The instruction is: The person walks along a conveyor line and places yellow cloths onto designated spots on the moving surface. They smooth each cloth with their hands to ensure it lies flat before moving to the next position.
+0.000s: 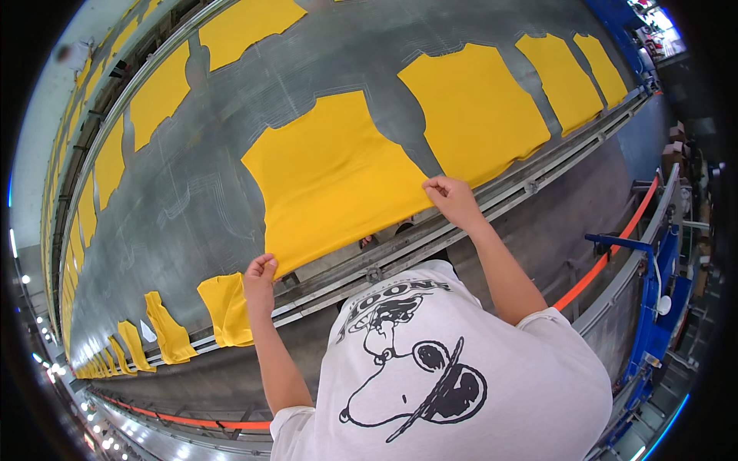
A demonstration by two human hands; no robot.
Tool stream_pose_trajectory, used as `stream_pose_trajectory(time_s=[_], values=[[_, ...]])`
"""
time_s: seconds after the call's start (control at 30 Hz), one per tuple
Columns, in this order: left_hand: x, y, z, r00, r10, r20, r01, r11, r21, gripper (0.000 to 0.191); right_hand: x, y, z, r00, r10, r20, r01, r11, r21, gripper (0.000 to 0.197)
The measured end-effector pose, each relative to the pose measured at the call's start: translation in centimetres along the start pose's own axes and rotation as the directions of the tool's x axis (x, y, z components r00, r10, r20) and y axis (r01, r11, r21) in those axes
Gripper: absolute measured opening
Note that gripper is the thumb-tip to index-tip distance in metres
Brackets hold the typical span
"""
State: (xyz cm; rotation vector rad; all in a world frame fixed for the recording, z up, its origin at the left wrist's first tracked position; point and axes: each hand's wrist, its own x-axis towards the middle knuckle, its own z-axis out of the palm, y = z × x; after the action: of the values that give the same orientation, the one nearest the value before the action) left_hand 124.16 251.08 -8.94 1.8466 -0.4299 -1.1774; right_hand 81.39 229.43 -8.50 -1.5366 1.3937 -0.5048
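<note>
A yellow cut fabric garment panel (340, 178) lies over the near edge of a long grey table (213, 138). My left hand (260, 276) pinches its lower left corner between thumb and fingers. At its lower right corner, my right hand (452, 199) pinches the hem. The hem is stretched between both hands, while the upper part of the panel rests on the table. Beside it, a second yellow panel (478, 109) lies flat to the right. A folded yellow piece (225, 305) hangs over the table edge near my left forearm.
More yellow panels (164, 95) line the table's far side. Several others (164, 331) drape over the near edge at left. A metal rail (507, 199) runs along the near edge. Blue machine framing (651, 305) and an orange strip (611, 253) stand at right. Another person (83, 55) is at far upper left.
</note>
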Motion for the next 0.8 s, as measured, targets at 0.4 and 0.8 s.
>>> stream_pose_trajectory(time_s=[0.4,0.8], values=[[0.9,-5.7,0.8,0.989,0.145,-0.011,-0.1,0.73,0.676,0.024,1.9,5.2,2.6,0.998,0.065,0.026,-0.049,0.913,-0.405,0.021],[13.6,1.1,17.3,0.799,0.468,0.378,-0.481,0.12,0.868,0.083,12.5,2.1,5.2,0.986,0.162,-0.024,-0.16,0.923,-0.35,0.025]])
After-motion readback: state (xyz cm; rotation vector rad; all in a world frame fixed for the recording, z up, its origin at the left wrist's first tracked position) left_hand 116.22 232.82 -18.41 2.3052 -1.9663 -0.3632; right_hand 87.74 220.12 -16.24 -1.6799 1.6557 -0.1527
